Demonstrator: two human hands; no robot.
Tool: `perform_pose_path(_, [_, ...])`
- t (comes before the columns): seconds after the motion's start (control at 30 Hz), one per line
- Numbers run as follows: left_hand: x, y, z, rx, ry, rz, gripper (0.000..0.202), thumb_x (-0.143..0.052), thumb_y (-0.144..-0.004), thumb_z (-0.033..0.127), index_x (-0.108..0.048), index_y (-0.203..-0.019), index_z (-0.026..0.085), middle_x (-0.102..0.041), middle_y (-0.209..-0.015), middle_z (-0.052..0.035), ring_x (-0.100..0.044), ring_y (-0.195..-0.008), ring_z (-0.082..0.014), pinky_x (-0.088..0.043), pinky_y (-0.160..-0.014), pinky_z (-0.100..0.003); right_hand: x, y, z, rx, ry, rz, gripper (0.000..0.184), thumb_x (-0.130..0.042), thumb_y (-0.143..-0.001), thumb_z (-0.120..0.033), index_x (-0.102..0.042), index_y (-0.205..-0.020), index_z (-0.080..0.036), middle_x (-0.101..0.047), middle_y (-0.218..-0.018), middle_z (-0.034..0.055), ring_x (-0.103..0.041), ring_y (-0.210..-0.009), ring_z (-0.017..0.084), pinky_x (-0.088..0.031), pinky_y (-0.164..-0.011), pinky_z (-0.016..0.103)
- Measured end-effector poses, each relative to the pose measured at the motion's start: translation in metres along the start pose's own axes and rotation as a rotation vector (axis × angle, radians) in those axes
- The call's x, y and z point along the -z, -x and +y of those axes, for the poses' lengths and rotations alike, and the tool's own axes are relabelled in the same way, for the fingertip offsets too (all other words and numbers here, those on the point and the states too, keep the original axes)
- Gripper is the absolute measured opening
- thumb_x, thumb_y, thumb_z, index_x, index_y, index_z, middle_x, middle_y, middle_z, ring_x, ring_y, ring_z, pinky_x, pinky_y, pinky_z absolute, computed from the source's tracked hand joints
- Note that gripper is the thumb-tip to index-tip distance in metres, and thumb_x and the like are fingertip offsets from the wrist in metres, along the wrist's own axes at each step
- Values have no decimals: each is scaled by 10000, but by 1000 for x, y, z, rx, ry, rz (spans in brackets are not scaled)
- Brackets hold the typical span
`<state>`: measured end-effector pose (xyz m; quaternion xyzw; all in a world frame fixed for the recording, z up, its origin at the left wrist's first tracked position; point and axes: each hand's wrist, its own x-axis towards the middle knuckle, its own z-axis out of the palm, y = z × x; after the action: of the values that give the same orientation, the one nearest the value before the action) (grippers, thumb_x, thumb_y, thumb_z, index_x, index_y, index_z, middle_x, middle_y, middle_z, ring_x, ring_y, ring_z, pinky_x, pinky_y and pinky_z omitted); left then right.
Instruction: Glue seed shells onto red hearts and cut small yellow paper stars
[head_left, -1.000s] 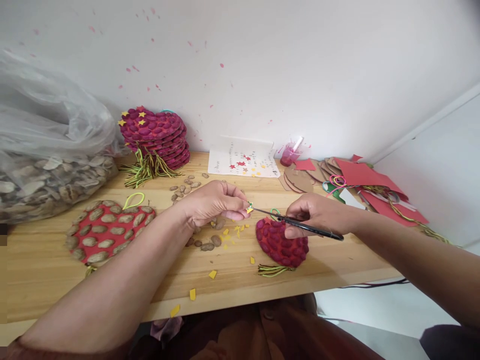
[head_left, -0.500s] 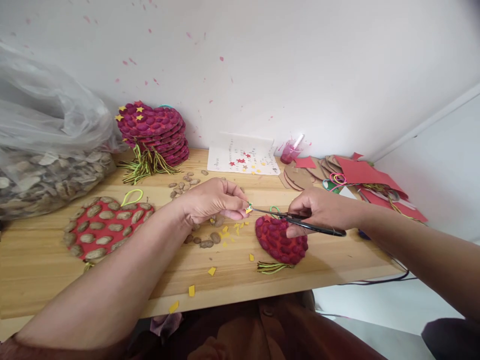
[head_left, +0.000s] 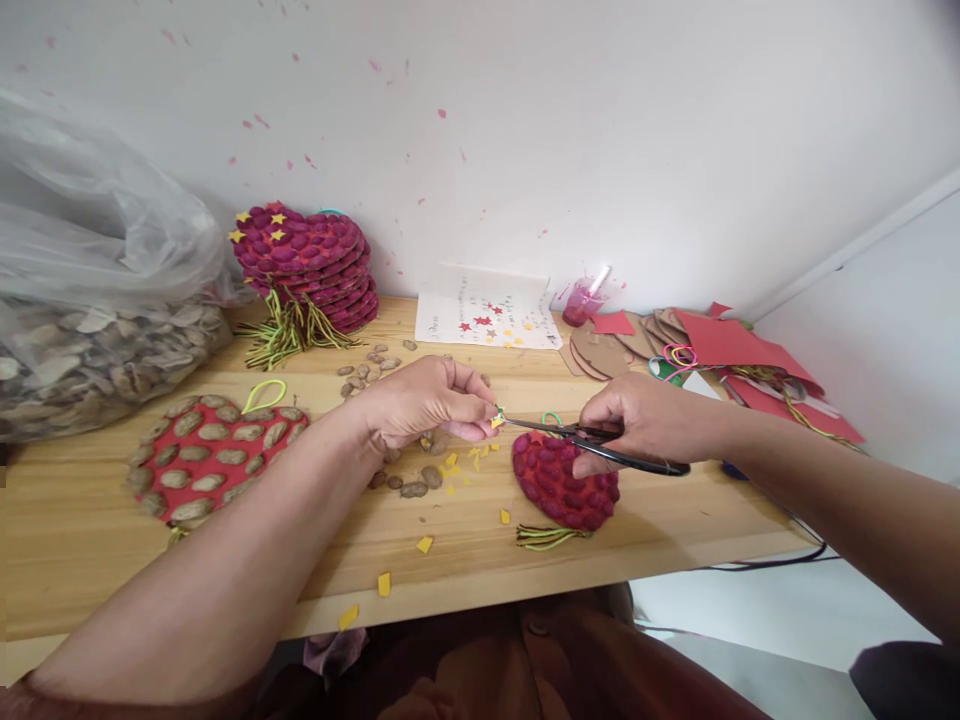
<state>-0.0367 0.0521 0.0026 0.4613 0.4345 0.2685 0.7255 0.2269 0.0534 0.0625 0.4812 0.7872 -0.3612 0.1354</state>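
Observation:
My left hand [head_left: 427, 403] pinches a tiny yellow paper piece [head_left: 498, 420] between thumb and fingers above the wooden table [head_left: 90, 540]. My right hand [head_left: 645, 425] grips black scissors [head_left: 600, 445], and their blade tips meet the yellow piece. Under the scissors lies a small heart [head_left: 564, 485] covered in magenta-painted shells, with a green loop and green-yellow strings. Yellow paper scraps [head_left: 425, 545] lie scattered on the wood below my hands.
A red heart with unpainted shells [head_left: 214, 452] lies at the left. A stack of magenta hearts [head_left: 307, 262] stands by the wall beside a plastic bag of shells [head_left: 90, 340]. A sheet with star stickers [head_left: 487, 318], a pink cup [head_left: 581, 300] and red paper [head_left: 735, 345] lie at the back right.
The scissor handles have shifted slightly in my right hand; both hands stay in place at the yellow piece. The view has tilted a little.

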Motion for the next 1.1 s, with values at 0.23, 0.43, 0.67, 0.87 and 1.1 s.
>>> perform_pose_path(0.23, [1, -1, 0, 3, -11, 4, 81, -758, -681, 95, -683, -660, 119, -739, -674, -74, -689, -618, -108, -565, -615, -180, -1, -2, -2, -8, -2, 8, 522, -725, -689, -618, -471, -546, -185, -326, -541, -52, -315, -516, 95, -217, -469, 247])
perform_pose_path(0.43, [0, 0, 1, 1, -11, 12, 85, -759, -674, 87, -683, -653, 118, -737, -669, -74, -689, -621, -111, -562, -614, -181, 0, -1, -4, -26, -13, 5, 504, -731, -686, -602, -488, -557, -180, -340, -549, -56, -320, -528, 93, -225, -481, 239])
perform_pose_path(0.67, [2, -2, -1, -19, -16, 0, 70, -760, -677, 100, -693, -664, 116, -738, -679, -78, -691, -631, -115, -565, -620, -184, -2, -3, -2, -20, -17, 7, 517, -731, -689, -599, -459, -545, -184, -330, -541, -58, -311, -520, 93, -214, -476, 246])
perform_pose_path(0.87, [2, -2, -2, -35, -23, -1, 69, -761, -684, 114, -696, -665, 121, -739, -679, -73, -688, -627, -112, -562, -610, -177, -3, -2, -4, -16, -6, 26, 532, -729, -692, -605, -447, -533, -183, -314, -536, -57, -299, -514, 91, -211, -473, 248])
perform_pose_path(1.1, [3, -2, -2, -45, -11, -7, 64, -764, -669, 111, -702, -664, 124, -736, -671, -72, -689, -629, -115, -563, -614, -183, -3, -2, -2, -11, -26, 23, 525, -736, -700, -574, -427, -533, -184, -309, -537, -59, -292, -514, 89, -205, -470, 246])
